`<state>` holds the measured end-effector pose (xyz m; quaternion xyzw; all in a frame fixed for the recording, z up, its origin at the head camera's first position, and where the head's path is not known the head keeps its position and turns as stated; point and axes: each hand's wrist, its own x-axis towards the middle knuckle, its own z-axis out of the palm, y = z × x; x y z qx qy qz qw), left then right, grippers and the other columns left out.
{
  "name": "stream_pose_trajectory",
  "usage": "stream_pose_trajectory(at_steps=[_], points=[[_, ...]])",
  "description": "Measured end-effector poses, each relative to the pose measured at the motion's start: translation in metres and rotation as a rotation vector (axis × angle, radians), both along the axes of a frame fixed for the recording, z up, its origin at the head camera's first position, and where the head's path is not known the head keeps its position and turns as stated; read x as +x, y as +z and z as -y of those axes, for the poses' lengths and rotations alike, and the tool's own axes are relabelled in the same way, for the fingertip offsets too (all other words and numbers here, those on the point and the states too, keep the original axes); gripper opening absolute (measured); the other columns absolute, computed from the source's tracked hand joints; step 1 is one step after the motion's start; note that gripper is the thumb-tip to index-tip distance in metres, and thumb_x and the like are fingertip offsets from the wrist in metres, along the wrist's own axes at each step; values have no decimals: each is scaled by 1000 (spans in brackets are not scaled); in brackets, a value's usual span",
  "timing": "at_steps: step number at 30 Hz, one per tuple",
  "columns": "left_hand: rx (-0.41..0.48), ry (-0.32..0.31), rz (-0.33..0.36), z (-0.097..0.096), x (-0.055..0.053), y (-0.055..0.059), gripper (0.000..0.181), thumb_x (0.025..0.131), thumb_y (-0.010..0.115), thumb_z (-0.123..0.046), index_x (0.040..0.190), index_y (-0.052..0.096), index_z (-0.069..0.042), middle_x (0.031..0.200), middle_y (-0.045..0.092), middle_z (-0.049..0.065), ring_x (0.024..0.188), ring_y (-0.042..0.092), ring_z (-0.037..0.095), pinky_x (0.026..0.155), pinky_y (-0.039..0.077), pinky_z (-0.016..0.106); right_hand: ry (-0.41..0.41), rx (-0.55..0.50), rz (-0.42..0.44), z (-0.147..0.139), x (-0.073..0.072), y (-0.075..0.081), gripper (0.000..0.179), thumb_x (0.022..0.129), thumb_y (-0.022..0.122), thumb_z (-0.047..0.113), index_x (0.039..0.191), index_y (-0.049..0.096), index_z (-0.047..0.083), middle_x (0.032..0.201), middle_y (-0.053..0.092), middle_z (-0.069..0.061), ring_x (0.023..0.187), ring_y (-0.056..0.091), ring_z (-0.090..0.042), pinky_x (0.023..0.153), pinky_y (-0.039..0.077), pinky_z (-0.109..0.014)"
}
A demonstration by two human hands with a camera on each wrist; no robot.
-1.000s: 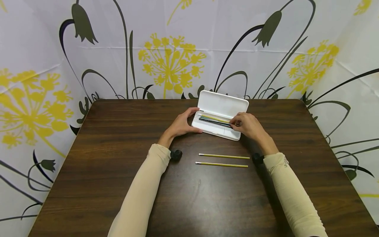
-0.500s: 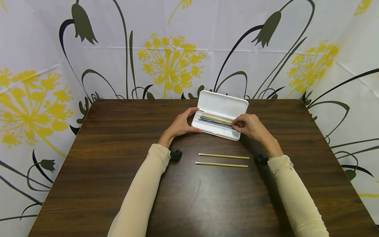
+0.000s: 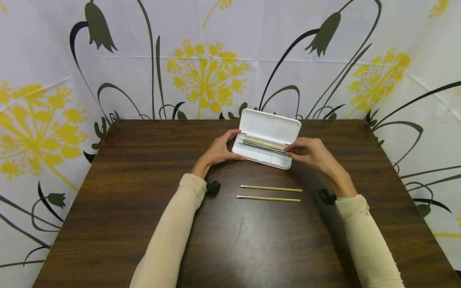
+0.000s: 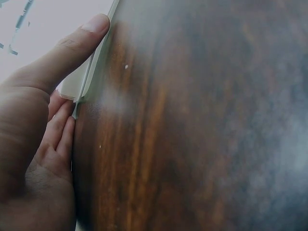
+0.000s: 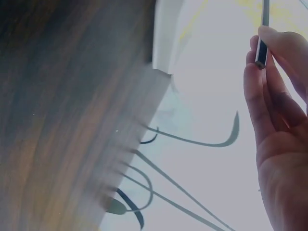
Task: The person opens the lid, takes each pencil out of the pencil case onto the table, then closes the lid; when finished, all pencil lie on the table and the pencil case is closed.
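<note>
A white pencil case (image 3: 270, 124) stands with its lid up near the table's far edge. In its tray lie a yellow pencil (image 3: 264, 144) and several dark pencils (image 3: 260, 147). My left hand (image 3: 217, 152) grips the left end of the case, thumb along the front edge and fingers round the back; the left wrist view shows the thumb (image 4: 72, 50) on the rim. Over the tray's right end, my right hand (image 3: 313, 153) pinches a dark pencil with pale stripes (image 5: 261, 52) by its near end. The other end of this pencil is cut off in the right wrist view.
Two yellow pencils with white eraser ends, the farther one (image 3: 271, 188) and the nearer one (image 3: 268, 199), lie side by side on the brown wooden table (image 3: 216, 248) in front of the case. Behind stands a flower-patterned cloth (image 3: 144, 60).
My right hand has moved slightly right, drawing the dark pencil toward the case's right end. The left hand keeps its hold, and the two yellow pencils on the table stay put.
</note>
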<state>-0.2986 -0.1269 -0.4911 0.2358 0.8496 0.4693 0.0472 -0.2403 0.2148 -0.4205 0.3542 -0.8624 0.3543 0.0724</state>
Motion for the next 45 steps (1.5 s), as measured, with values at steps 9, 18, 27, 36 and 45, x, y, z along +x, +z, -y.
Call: stream_pose_trajectory(at_steps=[9,18,27,36,45], points=[[-10,-7,-13,0,0,-1,98,65,94,-28,147,40,-14,147,45,2,135,41,14,109,31,32,103,-31,78,1,16,-2,19,82,78,0,97,76,11,91,70,4,76,61,-9,63,51,-33],[-10,-10,-1,1,1,-4,99,65,93,-32,148,40,-15,148,44,-1,135,40,14,109,31,32,104,13,110,-2,29,-13,21,81,78,-2,98,76,9,93,69,5,77,61,-10,64,51,-36],[-16,9,2,1,0,-4,99,65,93,-35,147,41,-18,148,44,-2,134,41,14,109,31,31,114,8,156,-5,37,-19,21,80,79,-2,98,76,10,94,69,8,79,63,-10,66,52,-35],[-7,9,8,0,0,-3,98,66,93,-33,148,40,-18,148,43,-3,134,40,15,109,31,32,152,9,169,-12,47,-31,18,82,79,1,98,76,9,95,71,3,81,65,-11,65,53,-35],[-8,3,8,-1,1,1,99,66,93,-31,148,40,-16,149,43,-2,135,40,15,109,31,32,158,31,237,-18,52,-40,20,84,77,3,102,75,12,96,70,4,82,66,-13,66,54,-34]])
